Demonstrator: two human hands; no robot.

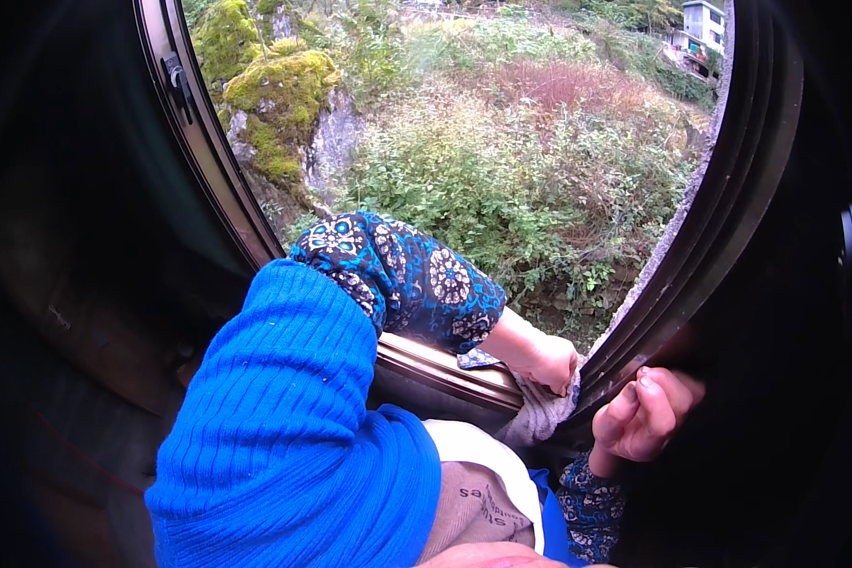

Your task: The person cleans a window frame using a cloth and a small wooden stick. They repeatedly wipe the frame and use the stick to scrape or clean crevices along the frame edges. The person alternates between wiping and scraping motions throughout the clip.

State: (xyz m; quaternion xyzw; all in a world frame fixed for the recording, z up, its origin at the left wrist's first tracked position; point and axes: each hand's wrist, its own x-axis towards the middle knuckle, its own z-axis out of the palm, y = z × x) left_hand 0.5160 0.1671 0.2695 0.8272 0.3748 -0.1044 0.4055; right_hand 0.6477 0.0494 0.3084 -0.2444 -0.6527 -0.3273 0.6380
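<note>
My left hand [550,362] reaches across my body to the lower right corner of the window. Its fingers are closed on a greyish cloth [539,415], which hangs over the inner edge of the sill track [447,362]. A small blue patterned piece of fabric [477,359] lies on the sill beside that wrist. My right hand [642,419] is raised to the right of the cloth, close to the dark window frame [689,248]. Its fingers are curled in towards the thumb, and nothing shows between them. Whether it touches the frame, I cannot tell.
On the left stands a metal window sash [216,156] with a dark latch [179,85]. Outside are a mossy rock [277,106], dense shrubs [511,177] and a pale building [703,28]. A rough grey wall edge [664,248] borders the opening at right. The surroundings indoors are dark.
</note>
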